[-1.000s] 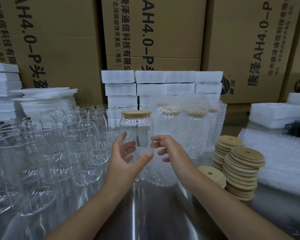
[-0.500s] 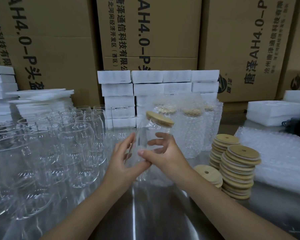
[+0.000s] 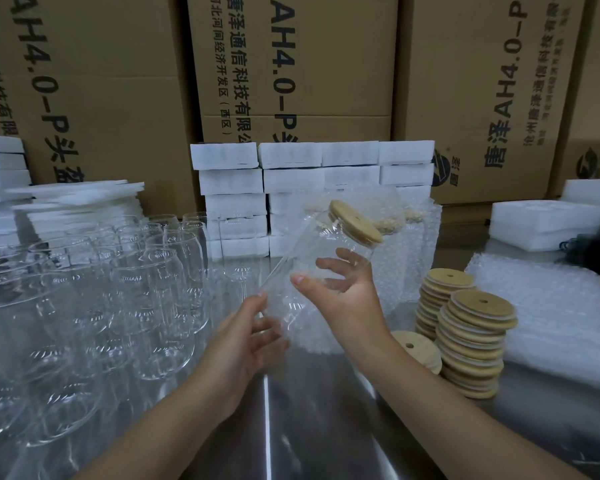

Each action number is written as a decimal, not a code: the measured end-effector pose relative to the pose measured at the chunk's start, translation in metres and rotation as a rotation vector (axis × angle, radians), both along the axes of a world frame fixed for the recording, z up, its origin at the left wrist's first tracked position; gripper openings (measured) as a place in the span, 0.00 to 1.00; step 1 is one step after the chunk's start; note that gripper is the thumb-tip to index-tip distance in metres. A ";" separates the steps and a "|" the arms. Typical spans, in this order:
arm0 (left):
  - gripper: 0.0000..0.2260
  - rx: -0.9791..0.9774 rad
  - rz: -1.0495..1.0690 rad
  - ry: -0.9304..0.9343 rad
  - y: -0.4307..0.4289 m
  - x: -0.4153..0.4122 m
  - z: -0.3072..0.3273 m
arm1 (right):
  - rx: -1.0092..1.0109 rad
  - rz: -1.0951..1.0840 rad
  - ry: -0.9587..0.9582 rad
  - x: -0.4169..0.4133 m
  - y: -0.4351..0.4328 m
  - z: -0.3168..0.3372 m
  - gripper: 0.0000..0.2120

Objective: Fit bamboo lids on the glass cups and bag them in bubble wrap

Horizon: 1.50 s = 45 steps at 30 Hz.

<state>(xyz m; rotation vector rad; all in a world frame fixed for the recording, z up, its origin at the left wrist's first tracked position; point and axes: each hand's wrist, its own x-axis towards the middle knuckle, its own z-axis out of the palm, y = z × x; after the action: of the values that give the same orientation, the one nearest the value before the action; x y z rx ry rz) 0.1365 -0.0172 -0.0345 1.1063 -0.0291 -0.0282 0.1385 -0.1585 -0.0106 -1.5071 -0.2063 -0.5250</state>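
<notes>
tall cardboard boxes (image 3: 291, 81) with printed lettering fill the background, and white foam blocks (image 3: 291, 181) are stacked against them at twelve o'clock on a shiny steel table (image 3: 291, 427). from eight to ten o'clock stands a crowd of glass cups (image 3: 136, 289), upright, without lids and with nothing in them; behind these lie flat foam sheets (image 3: 77, 195).

in the middle, a lidded cup (image 3: 309, 244) is held above the table, tilted, its bamboo lid (image 3: 355, 221) pointing to one o'clock and its base to seven o'clock. the lid sits on the rim and the cup is empty inside. the right hand (image 3: 347, 299) grasps the cup's body, thumb on the near side and fingers (image 3: 329, 263) curled round the far side. the left hand (image 3: 236, 344) is at the cup's base, its fingers (image 3: 257, 327) loose and nearly straight, touching the glass rather than clenching it. a bubble wrap bag (image 3: 312, 334) lies just below the two hands; whether the left hand holds it cannot be told.

at one o'clock, upright bubble wrap bags (image 3: 409, 258) each hold a lidded cup. at three o'clock are two lid stacks (image 3: 475, 344), with a loose lid (image 3: 418, 348) lying beside them. further right lie a pile of bubble wrap (image 3: 555, 313) and white foam trays (image 3: 541, 223).
</notes>
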 end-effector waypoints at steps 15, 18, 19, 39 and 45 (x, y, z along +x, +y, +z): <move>0.13 0.255 0.347 -0.498 0.005 -0.004 0.007 | -0.245 -0.047 0.070 -0.004 0.003 -0.005 0.37; 0.26 0.403 0.133 -0.603 0.007 -0.011 0.006 | -0.201 -0.046 0.087 -0.006 0.002 -0.004 0.38; 0.33 0.529 0.080 -0.644 0.007 -0.014 0.004 | -0.161 -0.042 0.094 -0.006 0.001 -0.003 0.39; 0.50 0.414 0.390 -0.659 0.003 -0.015 -0.003 | -0.291 0.291 0.036 -0.019 -0.006 0.011 0.25; 0.36 0.312 0.441 -0.692 0.006 -0.022 0.003 | -0.592 0.583 0.110 -0.015 -0.005 -0.007 0.51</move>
<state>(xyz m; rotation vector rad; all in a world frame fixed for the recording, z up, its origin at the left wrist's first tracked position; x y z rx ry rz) 0.1145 -0.0114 -0.0315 1.3680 -0.4103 0.7683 0.1236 -0.1633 -0.0175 -1.9310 -0.7357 0.1063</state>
